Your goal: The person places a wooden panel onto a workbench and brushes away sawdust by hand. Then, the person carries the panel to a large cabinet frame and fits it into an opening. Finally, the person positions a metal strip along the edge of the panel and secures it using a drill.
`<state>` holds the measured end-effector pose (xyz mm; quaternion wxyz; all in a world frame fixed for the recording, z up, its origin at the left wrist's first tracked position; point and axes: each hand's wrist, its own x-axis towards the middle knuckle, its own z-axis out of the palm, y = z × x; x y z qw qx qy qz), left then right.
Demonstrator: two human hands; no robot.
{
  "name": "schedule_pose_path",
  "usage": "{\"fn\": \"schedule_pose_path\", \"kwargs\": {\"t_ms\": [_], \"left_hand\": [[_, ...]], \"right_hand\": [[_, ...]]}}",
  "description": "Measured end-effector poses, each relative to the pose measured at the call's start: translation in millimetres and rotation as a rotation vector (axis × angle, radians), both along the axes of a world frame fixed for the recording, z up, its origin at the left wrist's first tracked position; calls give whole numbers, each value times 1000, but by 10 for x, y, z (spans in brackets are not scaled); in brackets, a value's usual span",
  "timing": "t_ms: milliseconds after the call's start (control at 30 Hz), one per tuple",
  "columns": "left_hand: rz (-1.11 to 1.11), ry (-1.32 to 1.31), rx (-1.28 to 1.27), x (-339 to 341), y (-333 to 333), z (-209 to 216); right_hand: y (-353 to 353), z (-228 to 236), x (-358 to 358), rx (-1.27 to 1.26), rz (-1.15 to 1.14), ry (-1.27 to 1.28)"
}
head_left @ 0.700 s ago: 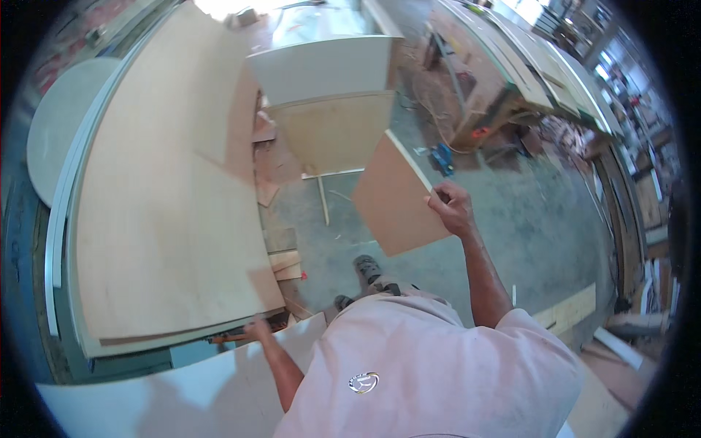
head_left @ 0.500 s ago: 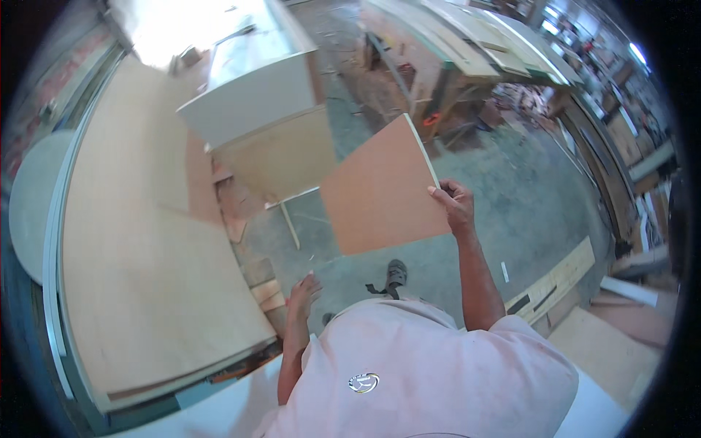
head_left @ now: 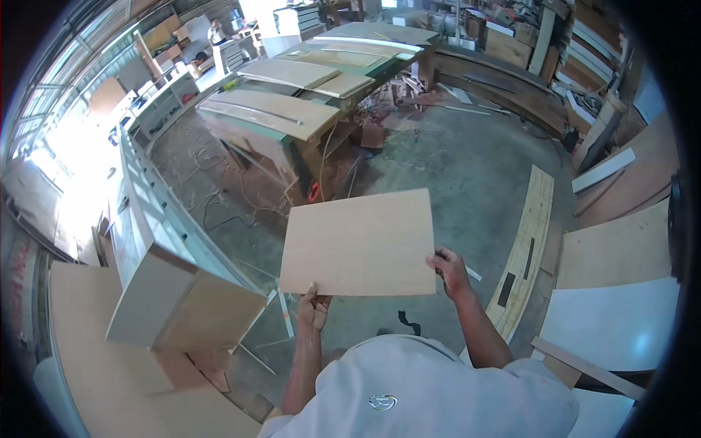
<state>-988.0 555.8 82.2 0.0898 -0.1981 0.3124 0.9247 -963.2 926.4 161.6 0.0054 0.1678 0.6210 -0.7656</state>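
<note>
A rectangular wooden panel [head_left: 358, 244], pale tan on the face toward me, is held up in front of my body above the floor. My left hand [head_left: 315, 309] grips its near edge close to the left corner, thumb over the face. At the right edge, my right hand [head_left: 449, 271] pinches the panel near its lower right corner; the fingers behind it are partly hidden. The panel touches nothing else that I can see.
A workbench [head_left: 292, 142] stacked with boards stands ahead. To my left are a white box-like cabinet [head_left: 152, 296] and a large flat board [head_left: 95, 350]. Long planks [head_left: 520, 255] and leaning sheets [head_left: 617, 244] lie on the right. Scraps and a cord litter the concrete floor [head_left: 467, 175].
My left hand, free before, now grips the panel. The panel has turned from its reddish-brown face to its pale one and sits more level. My view has swung right.
</note>
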Motion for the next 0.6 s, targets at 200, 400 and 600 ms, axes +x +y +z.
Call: {"fn": "schedule_pose_path", "kwargs": {"t_ms": [200,400,600], "left_hand": [[-263,79,-198,-2050,823,-177],[-406,122,-326,-4326,1786,-106],[-480,180,-347,-6879,2623,42]], "right_hand": [[714,-335,-865,-319,-123,-148],[1180,-1041,-2466,-561,-249,-119],[1766,-1179,-4765,-619,-234,-34]]}}
